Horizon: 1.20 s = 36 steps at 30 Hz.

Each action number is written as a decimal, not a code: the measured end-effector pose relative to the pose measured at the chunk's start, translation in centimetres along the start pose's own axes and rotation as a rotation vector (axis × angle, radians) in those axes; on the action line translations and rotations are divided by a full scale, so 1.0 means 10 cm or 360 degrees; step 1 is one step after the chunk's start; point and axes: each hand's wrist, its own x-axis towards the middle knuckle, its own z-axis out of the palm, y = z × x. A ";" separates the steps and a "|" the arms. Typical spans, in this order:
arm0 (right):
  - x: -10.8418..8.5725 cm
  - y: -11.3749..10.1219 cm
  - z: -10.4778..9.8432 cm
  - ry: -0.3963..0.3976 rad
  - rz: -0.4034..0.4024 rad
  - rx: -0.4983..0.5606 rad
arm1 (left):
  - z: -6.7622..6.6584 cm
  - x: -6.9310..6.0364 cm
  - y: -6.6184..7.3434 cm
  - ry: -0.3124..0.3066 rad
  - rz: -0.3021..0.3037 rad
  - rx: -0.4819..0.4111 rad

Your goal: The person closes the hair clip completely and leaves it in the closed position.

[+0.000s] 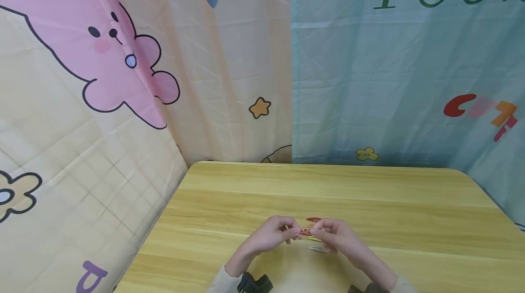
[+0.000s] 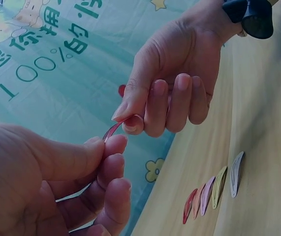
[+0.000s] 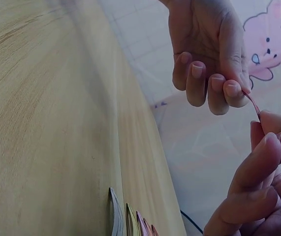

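Above the table, a red snap hair clip is stretched between both hands. My left hand pinches one end with thumb and forefinger, and my right hand pinches the other. In the left wrist view the held clip looks thin and slightly bowed. More snap clips lie on the table in a row: a red clip, an orange clip, a pink clip, a yellow clip and a grey-white clip. In the head view the right hand partly hides this row.
The light wooden table has rounded far corners. Printed curtains hang behind it, a blue one on the right and a cream one with a pink animal toward the left. Dark devices are strapped to the wrists.
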 end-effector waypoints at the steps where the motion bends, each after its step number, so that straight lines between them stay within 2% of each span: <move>1: 0.00 0.00 0.00 0.0006 0.0000 0.0002 | 0.00 0.00 0.00 0.0008 -0.0002 0.0016; 12: 0.01 -0.01 -0.04 0.0007 0.0025 -0.0037 | 0.03 0.02 -0.03 0.0114 -0.0057 0.0131; 21: 0.06 0.00 -0.11 -0.0015 0.0028 -0.0099 | 0.02 0.02 -0.06 0.0120 -0.0049 0.0201; 27: 0.13 0.03 -0.22 -0.0011 -0.0012 -0.0043 | -0.01 0.01 -0.07 0.0121 -0.0050 0.0245; 31: 0.21 0.06 -0.32 0.0038 -0.0030 -0.0048 | -0.01 0.00 -0.08 0.0116 -0.0048 0.0255; 36: 0.34 0.17 -0.43 0.0208 0.0030 -0.0188 | -0.01 0.00 -0.08 0.0092 -0.0060 0.0246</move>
